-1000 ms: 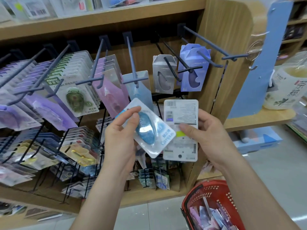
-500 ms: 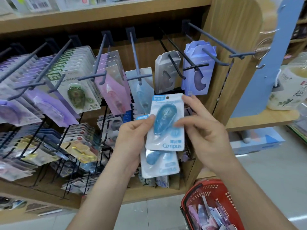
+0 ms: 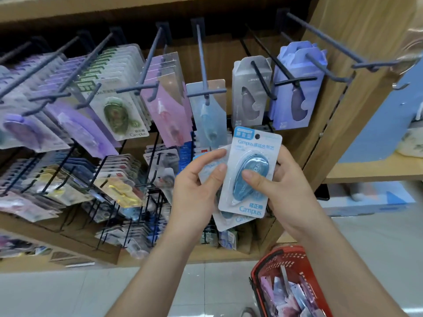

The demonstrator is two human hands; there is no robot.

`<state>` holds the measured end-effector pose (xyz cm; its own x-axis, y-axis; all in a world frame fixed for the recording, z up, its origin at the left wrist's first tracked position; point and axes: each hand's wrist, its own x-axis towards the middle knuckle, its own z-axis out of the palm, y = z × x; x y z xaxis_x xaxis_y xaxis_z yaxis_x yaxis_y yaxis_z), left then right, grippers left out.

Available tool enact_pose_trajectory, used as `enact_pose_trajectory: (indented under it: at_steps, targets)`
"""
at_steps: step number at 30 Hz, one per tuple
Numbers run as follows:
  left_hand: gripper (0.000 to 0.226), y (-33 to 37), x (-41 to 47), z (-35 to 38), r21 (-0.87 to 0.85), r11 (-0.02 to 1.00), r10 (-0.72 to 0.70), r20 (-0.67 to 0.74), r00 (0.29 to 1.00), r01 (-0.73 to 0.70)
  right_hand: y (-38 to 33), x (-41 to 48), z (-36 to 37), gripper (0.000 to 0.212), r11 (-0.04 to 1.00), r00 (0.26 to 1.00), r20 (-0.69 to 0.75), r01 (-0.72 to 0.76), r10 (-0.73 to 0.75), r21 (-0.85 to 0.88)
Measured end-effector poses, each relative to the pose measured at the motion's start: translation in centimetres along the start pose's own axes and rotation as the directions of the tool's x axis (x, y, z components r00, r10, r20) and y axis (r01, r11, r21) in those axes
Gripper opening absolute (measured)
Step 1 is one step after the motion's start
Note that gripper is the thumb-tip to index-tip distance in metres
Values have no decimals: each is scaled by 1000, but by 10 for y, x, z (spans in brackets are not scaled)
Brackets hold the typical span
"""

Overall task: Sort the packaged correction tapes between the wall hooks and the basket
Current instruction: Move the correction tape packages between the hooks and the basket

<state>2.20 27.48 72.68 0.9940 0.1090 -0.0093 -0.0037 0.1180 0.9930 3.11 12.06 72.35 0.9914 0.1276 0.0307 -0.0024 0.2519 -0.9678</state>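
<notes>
My right hand [image 3: 288, 191] holds a blue Campus correction tape pack [image 3: 251, 170] upright, thumb on its blister. Behind it, my left hand [image 3: 196, 191] pinches a second blue pack [image 3: 211, 167], mostly hidden by the first. Both sit in front of the display, just below a hook [image 3: 203, 65] carrying one light blue pack [image 3: 209, 117]. The red basket [image 3: 270, 266] at the lower right holds several loose packs.
Hooks to the left carry stacks of purple, green [image 3: 119, 110] and pink [image 3: 167, 106] packs. Grey [image 3: 250, 92] and lilac boxes [image 3: 297, 85] hang to the right. Below stand wire racks [image 3: 128, 186] of small packs. A wooden side panel [image 3: 343, 99] bounds the display on the right.
I turned the right-hand pack from back side to front and brought it over the left-hand pack. Both hands then moved up and right, closer to the hooks.
</notes>
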Motion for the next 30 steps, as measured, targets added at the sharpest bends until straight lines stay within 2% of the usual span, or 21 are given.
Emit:
enact_pose_trajectory:
  at_steps: [5, 7, 9, 13, 16, 20, 23, 25, 28, 30]
  targets:
    - [23, -1, 1, -8, -7, 999, 45, -97, 994, -46, 0, 6, 0, 95, 980, 987, 70, 150, -142, -128]
    - [25, 1, 2, -10, -19, 997, 68, -112, 991, -71, 0, 9, 3, 86, 965, 975, 128, 204, -184, -167]
    - [28, 1, 2, -13, -24, 995, 89, -140, 986, -93, 3, 12, 7, 67, 957, 969, 143, 225, -200, -185]
    - [49, 2, 0, -27, -123, 987, 80, -184, 980, -104, 11, 15, 16, 44, 958, 971, 150, 212, -184, -192]
    - [29, 3, -7, -47, -166, 983, 37, -259, 965, -83, 15, 18, 28, 34, 973, 962, 235, 175, -136, -154]
    - [10, 3, -21, -84, -132, 990, -3, -404, 915, -55, 21, 24, 56, 32, 971, 938, 331, 169, -105, -171]
    - [18, 7, -33, -122, -73, 994, 31, -505, 862, -78, 29, 28, 86, 29, 930, 921, 379, 209, -84, -303]
    - [23, 14, -44, -147, -25, 996, 64, -525, 849, -90, 36, 25, 114, 34, 898, 904, 420, 243, -74, -366]
    - [7, 26, -61, -186, -17, 995, 75, -533, 843, -100, 46, 14, 164, 48, 804, 893, 441, 328, -92, -496]
    - [8, 34, -70, -213, -43, 991, 84, -543, 835, -128, 55, 8, 196, 49, 755, 890, 448, 350, -84, -554]
